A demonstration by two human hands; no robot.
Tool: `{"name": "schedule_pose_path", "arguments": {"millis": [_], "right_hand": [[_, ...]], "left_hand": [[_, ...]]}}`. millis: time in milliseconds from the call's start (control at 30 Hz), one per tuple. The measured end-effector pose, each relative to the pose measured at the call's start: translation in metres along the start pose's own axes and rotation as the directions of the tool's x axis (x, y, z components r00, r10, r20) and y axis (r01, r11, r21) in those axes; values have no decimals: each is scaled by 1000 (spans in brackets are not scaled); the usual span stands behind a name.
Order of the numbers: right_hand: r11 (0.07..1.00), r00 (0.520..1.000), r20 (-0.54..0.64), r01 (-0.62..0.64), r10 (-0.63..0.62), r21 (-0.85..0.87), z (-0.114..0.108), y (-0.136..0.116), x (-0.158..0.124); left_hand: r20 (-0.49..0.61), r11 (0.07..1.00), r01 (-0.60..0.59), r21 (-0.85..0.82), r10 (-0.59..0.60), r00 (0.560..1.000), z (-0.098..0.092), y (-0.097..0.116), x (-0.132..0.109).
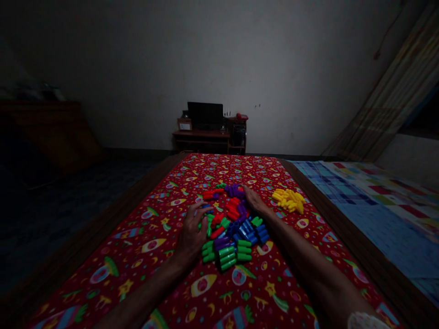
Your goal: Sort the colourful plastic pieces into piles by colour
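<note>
A pile of glossy plastic pieces, made of short joined tubes, lies between my hands. Green pieces (227, 258) are at its near edge, blue pieces (247, 232) at the right, red pieces (233, 209) in the middle and purple pieces (234, 191) at the far end. My left hand (192, 227) rests at the pile's left edge, fingers spread and touching or just over the green and blue pieces there. On the far right side my right hand (254, 201) lies stretched along the purple and red pieces; its fingertips are partly hidden. Neither hand visibly grips a piece.
A separate heap of yellow pieces (288, 200) sits right of my right hand. Everything lies on a red patterned cloth (151, 269) with brown borders. Beyond it stands a low desk (202, 134) with a monitor (206, 114). Blue checked bedding (363, 224) is at the right.
</note>
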State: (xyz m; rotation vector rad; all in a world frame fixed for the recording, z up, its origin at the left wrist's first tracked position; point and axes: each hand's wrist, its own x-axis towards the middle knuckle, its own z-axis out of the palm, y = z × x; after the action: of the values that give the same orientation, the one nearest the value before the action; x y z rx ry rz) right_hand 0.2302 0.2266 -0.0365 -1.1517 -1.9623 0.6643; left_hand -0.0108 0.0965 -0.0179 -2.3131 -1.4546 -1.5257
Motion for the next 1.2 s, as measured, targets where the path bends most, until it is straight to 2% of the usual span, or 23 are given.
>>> {"name": "schedule_pose_path", "arguments": {"millis": [100,167,233,300,400,500,600,733,833,900,967,1067,1133,1200], "right_hand": [[994,992,122,27,-40,107,20,-18,2],[992,987,142,63,-78,108,25,-27,5],[997,990,116,75,-77,19,24,-35,17],[987,994,106,53,-37,-153,20,-40,37],[939,989,149,35,17,-342,19,-46,72],[932,976,215,55,25,-357,30,-51,95],[925,953,301,81,37,-370,48,-57,97],[910,889,457,216,-33,-355,63,-71,74],[931,811,559,320,-174,-174,54,-82,47],[948,835,493,312,-246,-57,36,-85,27],[964,914,326,264,-243,-23,10,-81,4],[992,985,141,105,-94,-75,-27,-63,-42],[994,996,90,-11,20,-108,-41,-48,-79],[985,993,59,-97,106,-144,-41,-38,-113]], "left_hand": [[-49,992,122,20,-121,992,-2,-24,5],[-58,973,232,15,-231,971,0,-38,5],[-58,936,353,-7,-353,934,2,-47,3],[-51,896,443,-33,-444,894,3,-53,1],[-34,871,487,-66,-490,871,4,-55,0],[-24,862,500,-86,-504,864,4,-55,1],[-27,853,510,-107,-515,857,5,-55,1],[-23,845,518,-132,-525,851,6,-59,1],[-26,839,525,-141,-534,845,7,-61,0],[-22,848,510,-145,-518,855,7,-61,0],[8,860,491,-142,-495,869,6,-59,1],[84,871,476,-117,-469,879,4,-53,2],[123,878,468,-101,-455,882,3,-50,4],[140,887,452,-94,-437,888,3,-48,5]]}}
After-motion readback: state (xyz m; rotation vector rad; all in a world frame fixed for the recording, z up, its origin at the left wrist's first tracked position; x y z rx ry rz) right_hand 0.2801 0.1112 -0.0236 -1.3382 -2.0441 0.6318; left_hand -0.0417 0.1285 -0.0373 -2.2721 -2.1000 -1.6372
